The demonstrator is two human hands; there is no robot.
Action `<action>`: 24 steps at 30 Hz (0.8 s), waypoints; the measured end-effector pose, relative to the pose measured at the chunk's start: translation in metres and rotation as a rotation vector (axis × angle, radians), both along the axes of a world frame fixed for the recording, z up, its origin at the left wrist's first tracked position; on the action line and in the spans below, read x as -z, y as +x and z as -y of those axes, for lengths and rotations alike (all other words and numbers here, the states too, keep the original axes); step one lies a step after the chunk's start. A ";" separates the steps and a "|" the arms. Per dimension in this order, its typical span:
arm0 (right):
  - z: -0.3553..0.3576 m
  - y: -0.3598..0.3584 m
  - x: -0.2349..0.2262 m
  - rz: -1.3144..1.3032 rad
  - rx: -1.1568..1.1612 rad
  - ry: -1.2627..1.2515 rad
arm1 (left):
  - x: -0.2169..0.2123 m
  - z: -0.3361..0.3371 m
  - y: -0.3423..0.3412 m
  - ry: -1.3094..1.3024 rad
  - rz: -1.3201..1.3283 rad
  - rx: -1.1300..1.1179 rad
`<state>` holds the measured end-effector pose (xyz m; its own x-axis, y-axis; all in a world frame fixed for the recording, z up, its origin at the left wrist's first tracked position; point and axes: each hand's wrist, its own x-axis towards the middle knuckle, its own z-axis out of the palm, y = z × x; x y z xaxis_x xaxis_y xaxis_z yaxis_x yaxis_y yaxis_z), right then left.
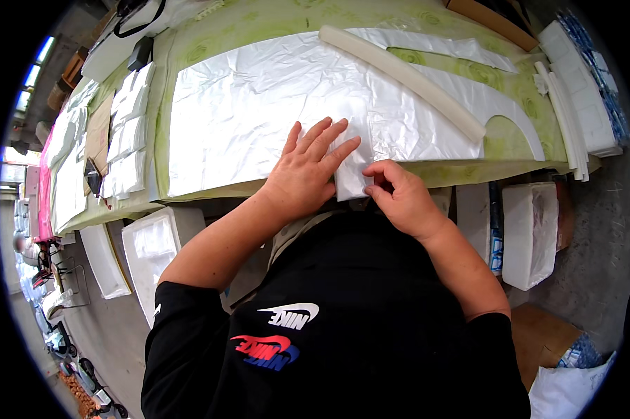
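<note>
A large, thin white plastic sheet (259, 98) lies spread on the table, with curved cut-outs and narrow strips at its right end. Close to the table's front edge, a narrow folded section of white plastic (350, 180) lies on it and reaches toward my body. My left hand (304, 167) rests flat on the left side of this fold, fingers spread. Thumb and forefinger of my right hand (402, 195) pinch together at the fold's right edge near its lower end. A long off-white roll or tube (405, 82) lies diagonally across the sheet to the right.
Folded white plastic packets (129, 133) lie in rows at the left of the green-covered table (273, 15). White foam boxes (531, 237) stand below its front edge. A cardboard box (496, 19) sits at the far right, near upright white rolls (568, 122).
</note>
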<state>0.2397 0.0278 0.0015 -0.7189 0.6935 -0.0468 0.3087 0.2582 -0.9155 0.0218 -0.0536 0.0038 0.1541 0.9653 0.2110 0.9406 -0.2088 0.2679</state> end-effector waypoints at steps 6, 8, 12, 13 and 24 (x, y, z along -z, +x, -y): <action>-0.004 0.004 0.001 -0.028 -0.026 0.003 | 0.006 0.000 0.001 -0.010 -0.038 0.009; -0.004 0.008 -0.007 -0.033 -0.013 0.020 | 0.005 0.000 0.001 -0.011 -0.038 -0.004; -0.027 0.013 -0.013 -0.121 -0.110 0.675 | 0.000 -0.004 -0.005 -0.075 0.058 -0.015; -0.029 0.011 -0.016 -0.111 -0.121 0.714 | -0.002 -0.006 -0.007 -0.099 0.104 -0.021; -0.049 -0.029 0.003 0.086 0.015 0.680 | 0.000 -0.020 -0.020 -0.017 0.369 -0.191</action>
